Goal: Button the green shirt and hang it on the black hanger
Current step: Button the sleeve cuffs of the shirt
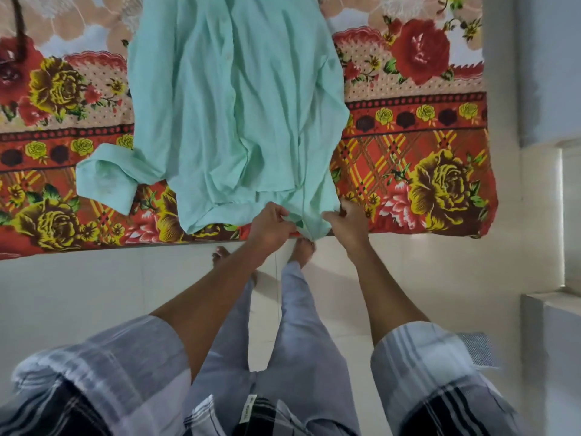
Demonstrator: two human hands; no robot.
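Head view looks down on the green shirt [232,114], a pale mint, long-sleeved garment spread front-up on a floral bedsheet [418,171], its hem at the near edge of the bed and its collar end running out of the top of the frame. The cloth is creased, the front placket runs down the middle with small pale buttons just visible along it, and one sleeve lies folded outward on the left, its cuff [105,184] turned toward the bed edge. No writing can be read on the shirt; a small light tag at the person's waist carries print too blurred to make out. The left hand [272,226] pinches the bottom of the hem with curled fingers, and the right hand [347,220] grips the hem just beside it, the two hands close together on either side of the placket's lower end. The sheet is red and orange with yellow and red roses. Below the bed edge are a pale tiled floor [94,294], the person's bare feet, grey trousers and striped sleeves.
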